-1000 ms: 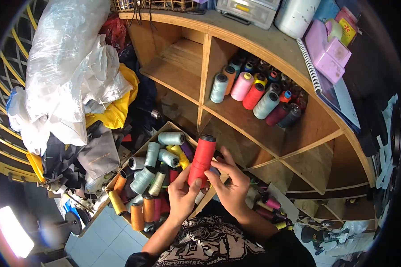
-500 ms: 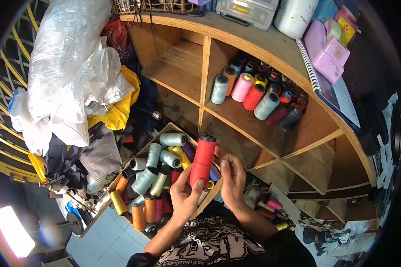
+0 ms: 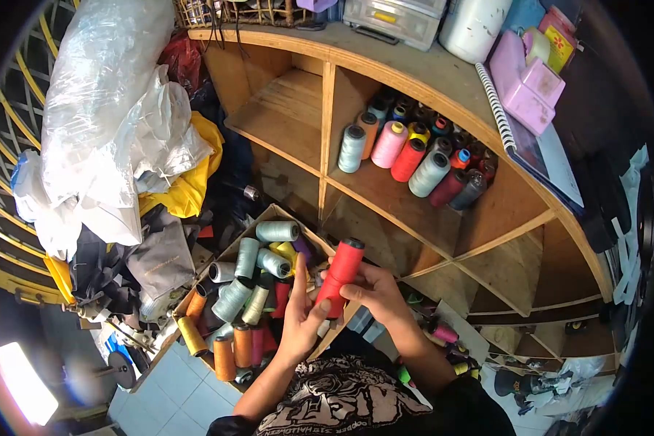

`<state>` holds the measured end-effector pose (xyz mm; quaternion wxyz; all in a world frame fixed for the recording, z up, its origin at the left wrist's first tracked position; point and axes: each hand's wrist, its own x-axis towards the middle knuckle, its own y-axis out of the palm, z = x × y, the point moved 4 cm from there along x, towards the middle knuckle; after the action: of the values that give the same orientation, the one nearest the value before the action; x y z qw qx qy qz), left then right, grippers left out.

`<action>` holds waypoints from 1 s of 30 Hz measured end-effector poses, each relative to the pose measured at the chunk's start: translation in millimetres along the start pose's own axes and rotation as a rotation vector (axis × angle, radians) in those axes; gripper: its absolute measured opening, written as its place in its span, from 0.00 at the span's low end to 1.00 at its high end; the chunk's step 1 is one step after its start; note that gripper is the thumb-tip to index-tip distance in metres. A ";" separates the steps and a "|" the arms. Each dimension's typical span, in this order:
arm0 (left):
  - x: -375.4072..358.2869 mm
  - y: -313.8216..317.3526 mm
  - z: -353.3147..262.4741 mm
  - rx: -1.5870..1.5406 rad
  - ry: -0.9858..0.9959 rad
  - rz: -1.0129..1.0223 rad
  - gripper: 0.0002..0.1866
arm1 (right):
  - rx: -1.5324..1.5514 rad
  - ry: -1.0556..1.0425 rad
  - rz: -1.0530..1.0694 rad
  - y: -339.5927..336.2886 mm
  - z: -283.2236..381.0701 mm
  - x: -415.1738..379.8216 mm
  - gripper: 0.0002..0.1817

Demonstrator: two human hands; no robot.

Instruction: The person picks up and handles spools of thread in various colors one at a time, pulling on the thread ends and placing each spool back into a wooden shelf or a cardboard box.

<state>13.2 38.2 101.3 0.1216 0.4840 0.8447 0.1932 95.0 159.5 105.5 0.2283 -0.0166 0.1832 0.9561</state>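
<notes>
A large red thread spool (image 3: 341, 272) with a black top is tilted, its upper end leaning right, in front of my chest. My left hand (image 3: 301, 320) supports its lower end with the thumb across it, the index finger pointing up. My right hand (image 3: 378, 294) grips its right side, thumb on the front and fingers behind, partly hidden. Behind and left of the hands, a cardboard box (image 3: 316, 237) holds several spools, among them a pale green spool (image 3: 277, 231), an orange spool (image 3: 224, 358) and a yellow spool (image 3: 192, 335).
A wooden shelf unit (image 3: 327, 116) curves across the back and right, with several upright spools, including a pink spool (image 3: 389, 144), in one compartment. Plastic bags (image 3: 94, 109) are piled at left. A spiral notebook (image 3: 538, 163) and a purple tape dispenser (image 3: 527, 83) lie on top.
The red spool has tilted to the right and moved slightly lower. My right hand has closed on its side, and my left index finger has lifted away from it.
</notes>
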 end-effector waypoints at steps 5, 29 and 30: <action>6.0 -25.7 39.2 -0.006 -0.159 -0.091 0.38 | -0.316 -0.177 -0.376 -40.1 7.8 22.1 0.18; -75.5 -140.7 162.5 1.831 -0.260 -0.007 0.05 | -0.871 -0.606 -0.965 -97.8 27.5 140.0 0.23; -76.2 -137.1 159.4 1.829 -0.262 -0.001 0.05 | -0.874 -0.602 -0.968 -100.1 26.4 139.8 0.23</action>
<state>8.3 -57.0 -101.0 -0.2133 0.4094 0.6484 -0.6055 15.5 312.1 79.7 0.6397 0.0784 -0.3150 0.6967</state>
